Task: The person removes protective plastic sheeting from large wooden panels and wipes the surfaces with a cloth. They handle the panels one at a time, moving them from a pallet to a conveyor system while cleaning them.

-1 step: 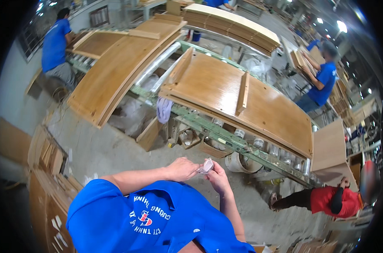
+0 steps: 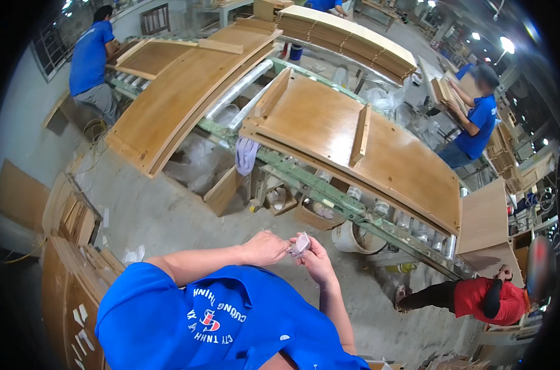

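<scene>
In front of my chest I hold a small pale pinkish-white crumpled piece, perhaps cloth or a wrapped packet; its kind is unclear. My right hand is closed around its right side, thumb and fingers pinching it. My left hand is closed at its left edge, with the fingertips meeting there; what they pinch is too small to make out. Beyond my hands, a brown wooden panel with raised wooden strips lies on a green-framed roller conveyor. Neither hand touches the panel.
A second long panel lies to the left. A purple cloth hangs from the conveyor, and a white bucket stands below. A person in red is at right; people in blue work farther off. Wooden pieces sit at left.
The whole view has shifted slightly, so the panels and conveyor appear a little lower and farther right. Both hands keep nearly the same pose around the small pale piece.
</scene>
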A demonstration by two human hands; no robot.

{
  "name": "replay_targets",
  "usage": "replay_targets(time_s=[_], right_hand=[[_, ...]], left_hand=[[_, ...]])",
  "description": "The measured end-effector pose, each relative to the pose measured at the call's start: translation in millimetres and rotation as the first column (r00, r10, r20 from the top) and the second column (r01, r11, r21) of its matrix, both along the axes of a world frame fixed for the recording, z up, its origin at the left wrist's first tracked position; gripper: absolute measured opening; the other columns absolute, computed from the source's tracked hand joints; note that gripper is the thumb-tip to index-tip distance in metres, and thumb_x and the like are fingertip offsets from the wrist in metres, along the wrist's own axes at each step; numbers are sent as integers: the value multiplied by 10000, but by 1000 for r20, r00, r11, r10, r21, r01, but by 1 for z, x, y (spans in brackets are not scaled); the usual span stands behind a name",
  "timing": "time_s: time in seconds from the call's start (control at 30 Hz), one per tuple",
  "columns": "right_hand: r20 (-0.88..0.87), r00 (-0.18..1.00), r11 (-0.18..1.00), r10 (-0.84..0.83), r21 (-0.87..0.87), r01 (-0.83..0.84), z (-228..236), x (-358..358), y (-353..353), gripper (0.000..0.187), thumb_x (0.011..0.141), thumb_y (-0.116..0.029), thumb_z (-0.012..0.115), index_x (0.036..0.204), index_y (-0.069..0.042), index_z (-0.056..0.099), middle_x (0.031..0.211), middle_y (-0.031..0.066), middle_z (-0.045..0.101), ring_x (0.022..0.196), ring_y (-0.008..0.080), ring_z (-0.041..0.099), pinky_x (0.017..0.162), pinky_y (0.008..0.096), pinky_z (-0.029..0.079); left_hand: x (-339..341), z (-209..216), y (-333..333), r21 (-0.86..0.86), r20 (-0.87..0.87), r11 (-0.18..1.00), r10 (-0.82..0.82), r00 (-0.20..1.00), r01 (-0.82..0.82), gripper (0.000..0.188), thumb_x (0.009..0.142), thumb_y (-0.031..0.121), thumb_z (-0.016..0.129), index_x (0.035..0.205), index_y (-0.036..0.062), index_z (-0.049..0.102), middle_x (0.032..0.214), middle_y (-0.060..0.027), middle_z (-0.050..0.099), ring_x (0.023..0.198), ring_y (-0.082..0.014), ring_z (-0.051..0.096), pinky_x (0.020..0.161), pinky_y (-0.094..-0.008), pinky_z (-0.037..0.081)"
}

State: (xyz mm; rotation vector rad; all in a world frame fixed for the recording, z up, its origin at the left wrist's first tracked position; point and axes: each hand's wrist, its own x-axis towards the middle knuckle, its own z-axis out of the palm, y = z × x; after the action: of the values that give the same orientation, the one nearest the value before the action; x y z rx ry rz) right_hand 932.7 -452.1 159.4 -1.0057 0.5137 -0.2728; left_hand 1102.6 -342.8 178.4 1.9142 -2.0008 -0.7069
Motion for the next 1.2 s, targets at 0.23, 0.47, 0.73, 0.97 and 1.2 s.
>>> replay_targets(time_s=[0.23,0.47,0.73,0.97,1.2], right_hand=[[144,988,967,48,242,-83,-14,-27,60,402,865,-89,550,1252,-41,453,907,42,580,669,104,535,553,229,431],[188,973,980,136,120,-160,16,-14,83,364,866,-95,565,1215,-32,481,923,35,599,689,93,538,591,215,434],[220,969,994,-113,29,109,35,30,170,291,872,-94,557,1149,-28,498,894,26,588,719,92,532,627,222,436],[319,947,998,-36,54,20,28,90,258,291,862,-34,517,1149,-13,472,969,48,574,789,107,537,659,248,449],[244,970,993,-20,118,-9,27,119,314,400,813,-1,539,1205,-16,457,966,47,573,773,101,529,656,237,440]], left_hand=[[-28,-2,79,435,-840,880,320,439,191,331,958,341,385,1006,76,577,844,-36,601,752,-122,554,652,-295,449],[-19,13,108,373,-890,913,301,343,167,384,942,401,444,1052,50,555,920,4,564,854,-86,531,790,-262,441],[19,40,176,310,-888,945,249,387,105,324,921,325,520,1081,45,557,872,-3,572,809,-81,533,752,-250,445],[74,30,265,284,-867,959,251,430,15,270,957,283,446,985,48,576,769,30,555,701,-61,504,676,-238,429],[87,32,314,-20,-195,964,256,947,-265,237,860,200,404,840,67,599,815,-185,618,806,-370,579,702,-472,441]])
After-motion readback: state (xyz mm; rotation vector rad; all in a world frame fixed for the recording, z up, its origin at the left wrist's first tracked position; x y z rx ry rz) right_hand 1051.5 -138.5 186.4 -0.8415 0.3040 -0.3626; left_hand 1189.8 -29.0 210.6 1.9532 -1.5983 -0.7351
